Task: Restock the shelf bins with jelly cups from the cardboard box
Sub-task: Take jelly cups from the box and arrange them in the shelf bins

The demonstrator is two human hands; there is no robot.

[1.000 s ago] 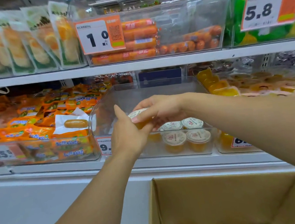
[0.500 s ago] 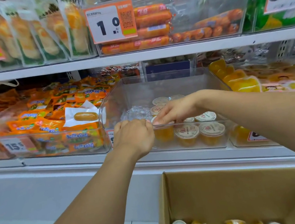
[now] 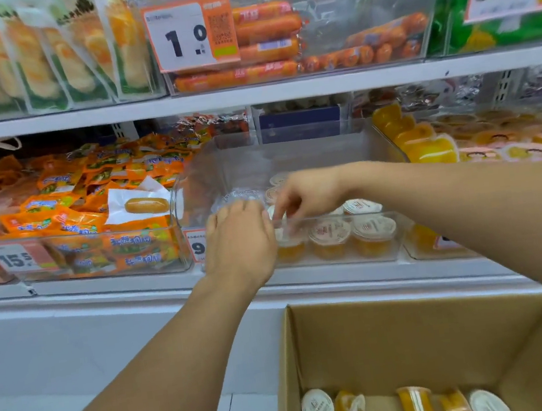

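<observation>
We are lowering a jelly cup into the clear bin's front-left corner, right hand now pinching it, left hand curled alongside, its hold unclear; more remain in the cardboard box.

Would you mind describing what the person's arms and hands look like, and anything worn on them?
Both forearms are bare as far as the frame shows, with no sleeves in view. The left hand and right hand wear no gloves, and no watch, bracelet or ring is visible.
</observation>
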